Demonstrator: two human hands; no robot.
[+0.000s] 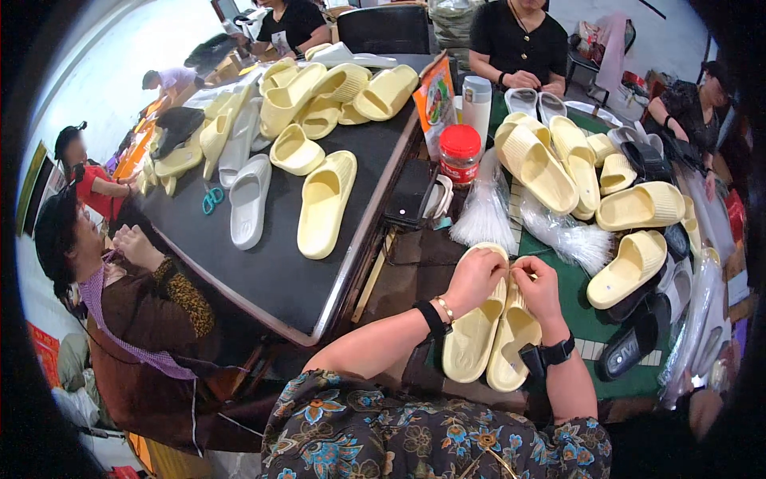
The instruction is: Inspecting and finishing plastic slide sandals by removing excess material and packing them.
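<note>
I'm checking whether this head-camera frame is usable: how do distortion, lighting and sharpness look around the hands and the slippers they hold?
Head view: strong fisheye, black corners, dark table edge bowed. Centre evenly lit and sharp: left hand and right hand on the pair of pale yellow slippers read clearly. The upper left wall is blown out; things toward the right rim smear and darken.

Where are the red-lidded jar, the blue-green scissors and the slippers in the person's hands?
red-lidded jar (460, 153): head view, on its red lid.
blue-green scissors (212, 199): head view, on the handles.
pale yellow slippers (488, 339): head view, on the left slipper's sole.
</note>
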